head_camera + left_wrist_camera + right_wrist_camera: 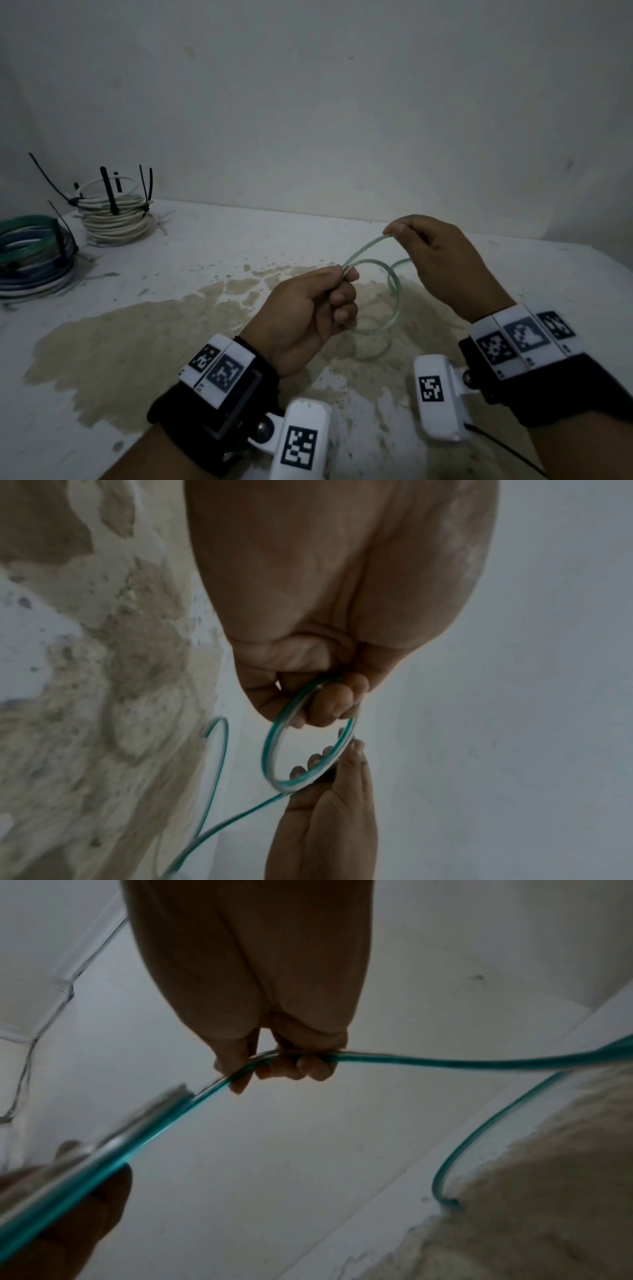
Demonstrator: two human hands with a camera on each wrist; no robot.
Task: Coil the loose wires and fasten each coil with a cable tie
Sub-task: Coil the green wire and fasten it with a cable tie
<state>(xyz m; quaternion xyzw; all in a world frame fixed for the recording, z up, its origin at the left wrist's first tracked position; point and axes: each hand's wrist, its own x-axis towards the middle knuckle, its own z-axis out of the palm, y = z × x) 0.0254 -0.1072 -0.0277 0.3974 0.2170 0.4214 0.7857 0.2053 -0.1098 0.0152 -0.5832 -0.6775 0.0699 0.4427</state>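
Green wire (376,298) in both hands; nothing legible.

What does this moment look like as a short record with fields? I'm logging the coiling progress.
wire in hand: thin green plastic-coated wire, loops forming
left hand: grips the loops
right hand: fingers pinch the strand feeding in
finished: white wire coil stack with black cable ties; green-and-blue coil stack
surface: stained white table
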